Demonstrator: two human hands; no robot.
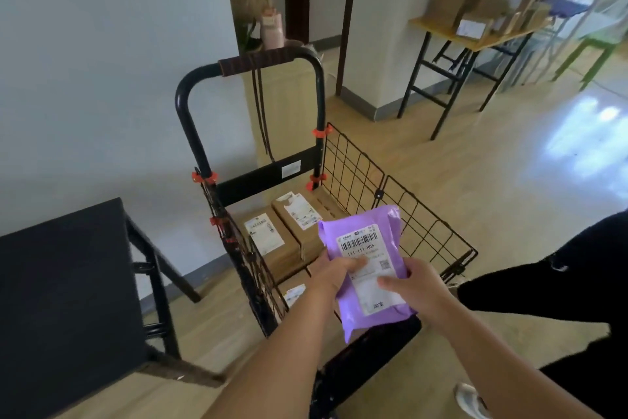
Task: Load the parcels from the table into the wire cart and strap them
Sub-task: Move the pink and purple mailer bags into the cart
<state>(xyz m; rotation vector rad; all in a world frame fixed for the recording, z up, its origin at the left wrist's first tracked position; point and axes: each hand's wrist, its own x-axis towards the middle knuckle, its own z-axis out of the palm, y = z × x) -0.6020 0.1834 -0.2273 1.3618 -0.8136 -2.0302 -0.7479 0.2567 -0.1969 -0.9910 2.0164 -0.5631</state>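
A purple soft parcel [360, 225] with a white shipping label hangs above the front of the black wire cart [360, 163]. My left hand [334, 270] grips its left edge, thumb lying across the label. My right hand [413, 282] grips its right edge, thumb also on the label. Inside the cart lie brown cardboard parcels [289, 242] with white labels, side by side on the floor of the basket. The cart's black handle [251, 65] rises at the far end, with dark straps [260, 112] hanging down from it.
A black table [57, 299] stands at my left, right beside the cart. A second table [475, 41] at the back right carries several cardboard boxes. Light wooden floor spreads to the right. My dark trouser leg [560, 282] and a shoe [470, 400] are at lower right.
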